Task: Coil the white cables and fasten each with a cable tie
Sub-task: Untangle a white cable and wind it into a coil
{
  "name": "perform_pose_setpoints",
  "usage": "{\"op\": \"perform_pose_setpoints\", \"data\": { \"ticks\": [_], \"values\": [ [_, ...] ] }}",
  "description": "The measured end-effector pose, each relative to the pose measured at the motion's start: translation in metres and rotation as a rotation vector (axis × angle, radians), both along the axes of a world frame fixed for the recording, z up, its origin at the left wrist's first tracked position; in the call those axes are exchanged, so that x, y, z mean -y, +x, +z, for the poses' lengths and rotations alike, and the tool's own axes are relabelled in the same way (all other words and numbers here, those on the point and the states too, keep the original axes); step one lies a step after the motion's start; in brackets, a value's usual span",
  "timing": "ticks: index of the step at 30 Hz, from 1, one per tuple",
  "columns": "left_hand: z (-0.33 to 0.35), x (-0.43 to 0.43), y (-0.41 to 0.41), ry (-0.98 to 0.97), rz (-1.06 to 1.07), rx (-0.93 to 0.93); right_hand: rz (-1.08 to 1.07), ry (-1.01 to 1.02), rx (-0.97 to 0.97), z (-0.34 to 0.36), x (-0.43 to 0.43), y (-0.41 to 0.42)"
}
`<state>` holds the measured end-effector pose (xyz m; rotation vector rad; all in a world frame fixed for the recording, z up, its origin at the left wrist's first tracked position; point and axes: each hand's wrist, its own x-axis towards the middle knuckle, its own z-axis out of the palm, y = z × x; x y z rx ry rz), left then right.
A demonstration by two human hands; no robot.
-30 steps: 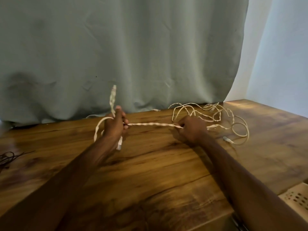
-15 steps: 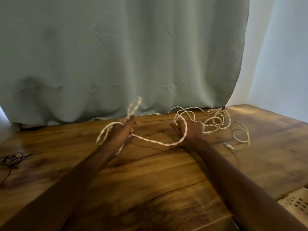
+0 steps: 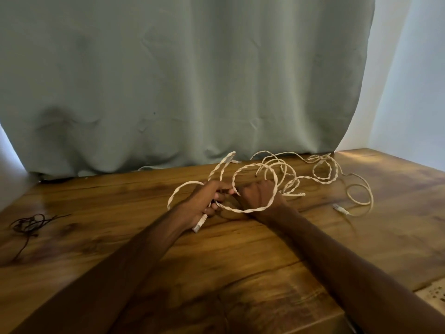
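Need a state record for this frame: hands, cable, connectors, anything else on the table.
left hand: grips gathered loops of the white cable; one connector sticks out below it
right hand: curled, inside the large loop; grip not visible
loose length: tangled on the table at right, second connector lying free
cable tie: none seen on the cable
other: dark cord at left

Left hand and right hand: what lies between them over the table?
In the head view, a twisted loop of the white cable bridges the left hand and right hand, above bare wooden table.
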<state>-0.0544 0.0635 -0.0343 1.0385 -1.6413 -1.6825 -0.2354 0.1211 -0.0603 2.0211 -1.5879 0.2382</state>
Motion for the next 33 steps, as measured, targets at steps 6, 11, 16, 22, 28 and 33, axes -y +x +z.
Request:
{"op": "perform_pose_setpoints", "data": {
  "ticks": [6,11,16,22,28,33],
  "values": [
    [0.002,0.004,0.004,0.041,-0.127,0.070,0.038,-0.135,-0.118,0.002,0.003,0.011],
    [0.002,0.004,0.003,0.154,-0.195,-0.107,-0.093,0.013,-0.007,0.019,-0.001,0.001],
    [0.016,0.022,0.020,0.269,-0.077,-0.464,-0.328,-0.030,0.261,0.018,-0.005,-0.067],
    [0.021,0.044,0.053,0.221,0.116,-0.603,-0.478,-0.145,0.400,0.010,-0.012,-0.099],
    [0.016,0.065,0.080,0.190,0.382,-0.722,-0.296,-0.104,0.446,0.008,0.004,-0.109],
    [0.007,0.056,0.070,0.059,0.354,-0.404,-0.100,-0.073,0.302,0.014,0.004,-0.074]
  ]
}}
